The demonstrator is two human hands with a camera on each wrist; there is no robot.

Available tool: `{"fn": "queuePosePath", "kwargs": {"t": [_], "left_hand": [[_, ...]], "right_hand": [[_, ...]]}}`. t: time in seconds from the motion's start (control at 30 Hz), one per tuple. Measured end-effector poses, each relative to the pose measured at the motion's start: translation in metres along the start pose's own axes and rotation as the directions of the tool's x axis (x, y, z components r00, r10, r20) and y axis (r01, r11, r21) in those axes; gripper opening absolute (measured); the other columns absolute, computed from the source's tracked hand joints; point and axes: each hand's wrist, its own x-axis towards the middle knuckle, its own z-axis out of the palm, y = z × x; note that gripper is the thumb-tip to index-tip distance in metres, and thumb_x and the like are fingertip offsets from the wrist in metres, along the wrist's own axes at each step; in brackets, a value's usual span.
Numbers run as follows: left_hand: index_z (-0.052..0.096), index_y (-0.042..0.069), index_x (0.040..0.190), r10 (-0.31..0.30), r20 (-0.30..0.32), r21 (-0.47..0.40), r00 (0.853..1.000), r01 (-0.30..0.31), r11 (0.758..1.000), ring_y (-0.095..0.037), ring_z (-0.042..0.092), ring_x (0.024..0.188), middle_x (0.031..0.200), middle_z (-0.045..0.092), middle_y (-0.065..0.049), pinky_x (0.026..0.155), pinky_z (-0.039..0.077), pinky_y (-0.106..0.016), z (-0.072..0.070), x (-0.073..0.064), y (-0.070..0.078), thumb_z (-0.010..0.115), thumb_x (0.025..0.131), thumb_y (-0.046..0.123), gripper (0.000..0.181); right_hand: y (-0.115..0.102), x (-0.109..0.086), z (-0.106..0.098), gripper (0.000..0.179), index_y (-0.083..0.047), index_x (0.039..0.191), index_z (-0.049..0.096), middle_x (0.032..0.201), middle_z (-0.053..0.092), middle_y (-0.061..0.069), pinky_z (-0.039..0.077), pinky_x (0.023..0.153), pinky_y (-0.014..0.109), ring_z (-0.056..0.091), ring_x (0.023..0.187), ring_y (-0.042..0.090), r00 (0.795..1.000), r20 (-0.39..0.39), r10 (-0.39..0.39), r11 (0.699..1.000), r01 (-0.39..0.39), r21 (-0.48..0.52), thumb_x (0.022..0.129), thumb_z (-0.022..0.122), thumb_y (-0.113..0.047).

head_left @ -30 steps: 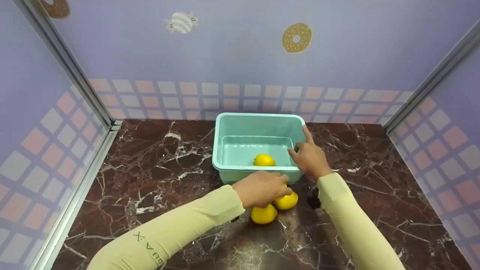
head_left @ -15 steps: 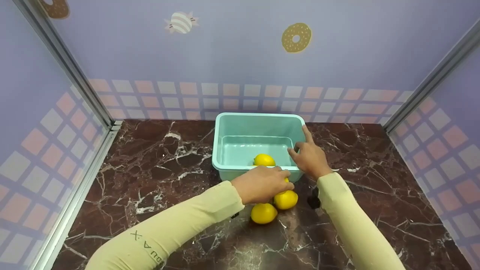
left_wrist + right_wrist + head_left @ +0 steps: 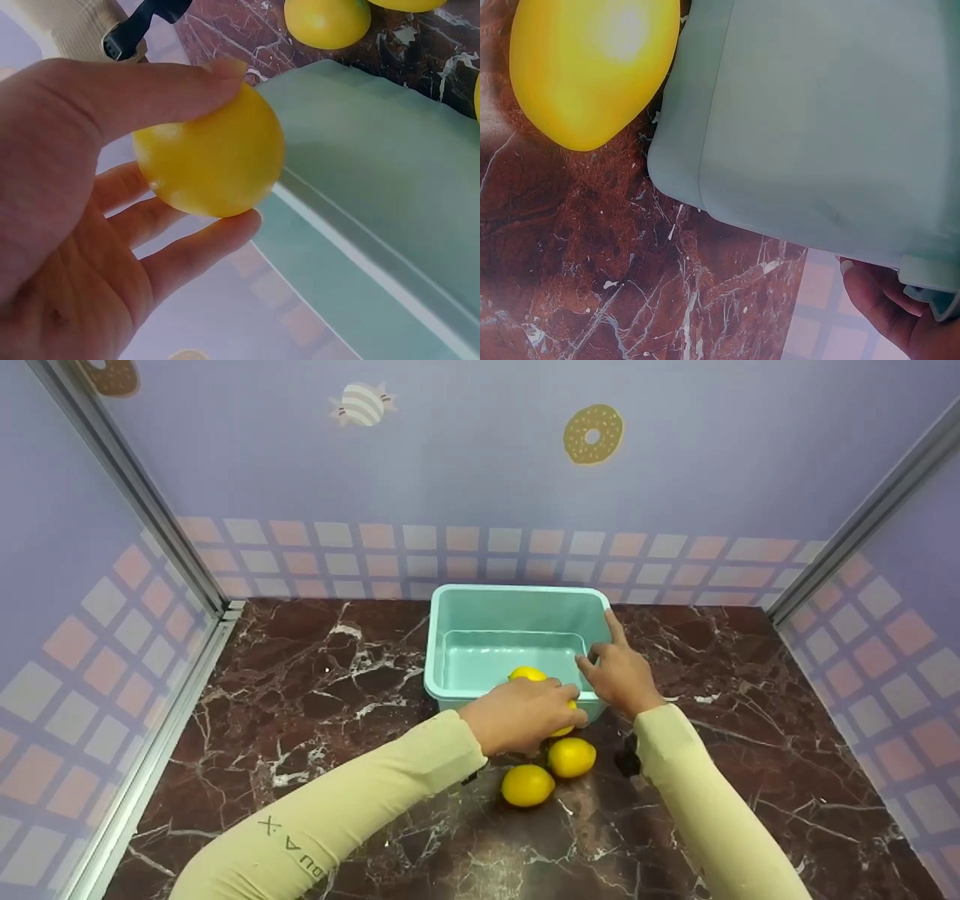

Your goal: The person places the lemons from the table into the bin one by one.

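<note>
My left hand (image 3: pixel 521 716) grips a yellow lemon (image 3: pixel 217 161) between thumb and fingers, close over the front rim of a light teal plastic basin (image 3: pixel 517 590). In the head view most of that lemon is hidden behind the fingers. Inside the basin, near its front wall, lies another lemon (image 3: pixel 527 673), partly covered by the left hand. My right hand (image 3: pixel 626 679) holds the basin's right rim, thumb on the inner side and index finger stretched along the edge. Two more lemons, one nearer (image 3: pixel 527 786) and one behind it (image 3: pixel 572 757), rest on the table before the basin.
The basin stands on a dark red marbled tabletop (image 3: pixel 337 780), near the lilac back wall (image 3: pixel 480 472). Side walls with metal frame strips (image 3: pixel 161 517) bound the table at left and right.
My left hand has risen from among the lemons towards the basin's front rim, carrying one lemon. The right hand keeps its place on the rim.
</note>
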Motion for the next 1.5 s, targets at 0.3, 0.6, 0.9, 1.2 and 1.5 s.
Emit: {"fn": "queuePosePath", "kwargs": {"t": [0.3, 0.6, 0.9, 1.2, 1.5], "left_hand": [[0.063, 0.025, 0.115, -0.022, -0.028, -0.007, 0.999, 0.022, 1.0, -0.019, 0.061, 0.091, 0.111, 0.06, 0.0, 0.068, 0.056, -0.032, -0.006, 0.0, -0.007, 0.07, 0.083, 0.007, 0.037], [0.061, 0.022, 0.12, -0.039, -0.026, -0.043, 0.999, 0.038, 0.998, -0.02, 0.06, 0.094, 0.113, 0.058, -0.002, 0.071, 0.056, -0.031, -0.012, 0.0, -0.014, 0.062, 0.092, 0.011, 0.031], [0.058, 0.023, 0.126, -0.061, -0.063, -0.059, 0.996, 0.057, 0.997, -0.022, 0.06, 0.097, 0.118, 0.058, -0.005, 0.076, 0.056, -0.035, -0.014, -0.001, -0.023, 0.062, 0.091, 0.013, 0.036], [0.059, 0.021, 0.125, -0.098, -0.076, -0.104, 0.992, 0.09, 0.991, -0.019, 0.056, 0.091, 0.114, 0.056, -0.005, 0.073, 0.055, -0.029, -0.016, -0.004, -0.031, 0.063, 0.089, 0.009, 0.039], [0.057, 0.02, 0.127, -0.133, -0.051, -0.149, 0.99, 0.124, 0.981, -0.02, 0.057, 0.096, 0.118, 0.056, -0.006, 0.081, 0.055, -0.031, -0.016, -0.003, -0.04, 0.066, 0.087, 0.008, 0.043]], "right_hand": [[0.001, 0.0, 0.0, 0.036, -0.004, 0.094, 0.071, 0.163, 0.013, 0.011, 0.048, 0.065, 0.045, 0.059, 0.064, 0.028, 1.0, -0.003, -0.015, 1.0, 0.015, 0.016, 0.095, 0.055, -0.037], [0.002, 0.001, 0.0, 0.037, -0.005, 0.095, 0.071, 0.163, 0.012, 0.011, 0.048, 0.066, 0.045, 0.06, 0.066, 0.029, 1.0, 0.009, -0.017, 1.0, 0.017, 0.009, 0.095, 0.054, -0.038], [0.002, 0.0, 0.0, 0.038, -0.006, 0.09, 0.07, 0.163, 0.012, 0.012, 0.049, 0.066, 0.046, 0.06, 0.067, 0.029, 0.999, 0.005, -0.032, 0.999, 0.032, -0.015, 0.096, 0.053, -0.039], [0.002, 0.0, -0.001, 0.038, -0.003, 0.098, 0.071, 0.163, 0.01, 0.012, 0.049, 0.066, 0.044, 0.06, 0.065, 0.026, 0.999, 0.028, -0.025, 1.0, 0.026, -0.016, 0.096, 0.053, -0.037], [0.002, 0.001, 0.0, 0.038, -0.003, 0.097, 0.071, 0.163, 0.011, 0.011, 0.05, 0.067, 0.046, 0.061, 0.068, 0.029, 1.0, 0.019, -0.021, 0.999, 0.022, -0.023, 0.096, 0.054, -0.038]]}}
